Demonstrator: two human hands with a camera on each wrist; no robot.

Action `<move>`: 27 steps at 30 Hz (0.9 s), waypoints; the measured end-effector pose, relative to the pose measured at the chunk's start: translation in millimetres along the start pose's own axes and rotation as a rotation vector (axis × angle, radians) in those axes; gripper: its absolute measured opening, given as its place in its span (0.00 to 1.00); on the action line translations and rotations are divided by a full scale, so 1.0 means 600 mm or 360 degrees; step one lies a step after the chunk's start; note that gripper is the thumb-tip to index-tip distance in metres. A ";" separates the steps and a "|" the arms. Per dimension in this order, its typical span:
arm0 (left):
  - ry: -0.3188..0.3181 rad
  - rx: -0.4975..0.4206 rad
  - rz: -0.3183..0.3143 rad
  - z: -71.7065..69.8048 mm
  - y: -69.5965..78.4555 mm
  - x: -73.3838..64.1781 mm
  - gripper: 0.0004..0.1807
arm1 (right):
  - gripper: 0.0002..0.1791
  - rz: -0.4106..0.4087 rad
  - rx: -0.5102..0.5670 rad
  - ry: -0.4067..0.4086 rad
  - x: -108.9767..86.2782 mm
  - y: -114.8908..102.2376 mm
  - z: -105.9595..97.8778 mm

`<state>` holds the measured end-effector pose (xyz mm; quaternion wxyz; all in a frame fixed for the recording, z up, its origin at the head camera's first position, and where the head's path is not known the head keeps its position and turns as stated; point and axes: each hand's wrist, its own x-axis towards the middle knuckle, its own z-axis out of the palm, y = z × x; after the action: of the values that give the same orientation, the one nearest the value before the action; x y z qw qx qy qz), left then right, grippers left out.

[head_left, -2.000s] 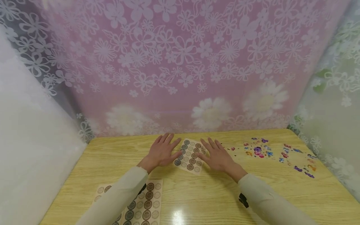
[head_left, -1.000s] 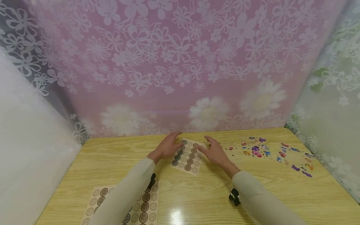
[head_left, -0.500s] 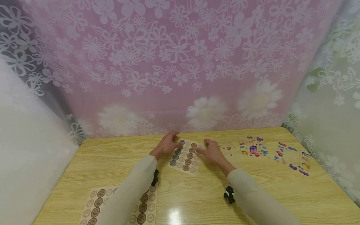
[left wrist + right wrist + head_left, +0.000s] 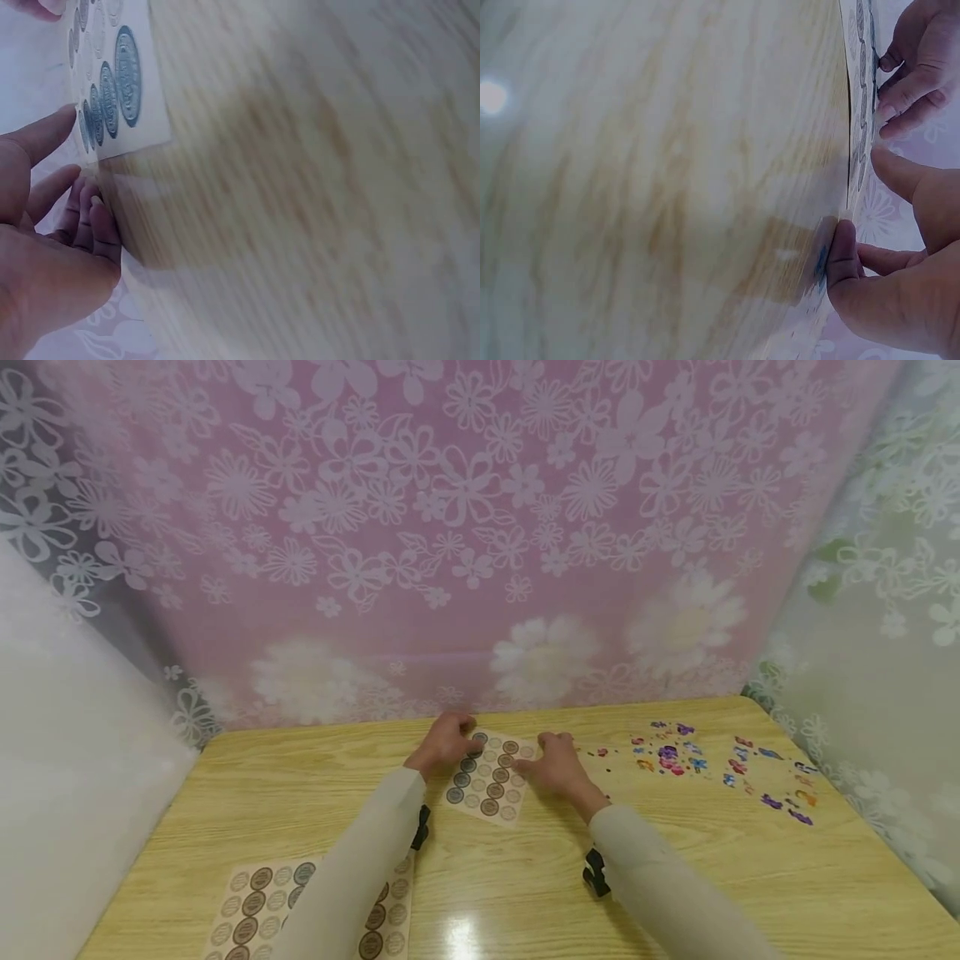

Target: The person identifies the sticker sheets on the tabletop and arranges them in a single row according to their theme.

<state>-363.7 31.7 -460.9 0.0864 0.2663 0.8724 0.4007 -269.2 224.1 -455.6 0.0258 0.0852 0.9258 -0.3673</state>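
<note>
Left hand (image 4: pixel 446 742) and right hand (image 4: pixel 558 768), both part-curled, at opposite sides of round-sticker sheet (image 4: pixel 487 783) on worktop (image 4: pixel 517 885); can't tell if gripping.

The right hand (image 4: pixel 919 289) is at the lower right, with one bent digit (image 4: pixel 843 247) lowered to the wood-grain tabletop (image 4: pixel 630 187) and another digit (image 4: pixel 900 174) extended beside a sheet with printed round marks (image 4: pixel 861 82). The sheet is seen nearly edge-on; contact with that digit cannot be determined. The left hand (image 4: pixel 922 67) is above, near the sheet. Floral fabric (image 4: pixel 879 214) is behind. A glare spot (image 4: pixel 491 97) marks the tabletop.
</note>
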 end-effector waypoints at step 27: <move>-0.0020 -0.0022 -0.0108 -0.006 -0.012 0.016 0.21 | 0.32 0.0066 -0.0034 -0.0032 0.005 -0.017 -0.005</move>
<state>-376.0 30.6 -463.5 0.1074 0.2384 0.8775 0.4019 -273.9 219.2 -447.1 0.0435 0.1005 0.9275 -0.3575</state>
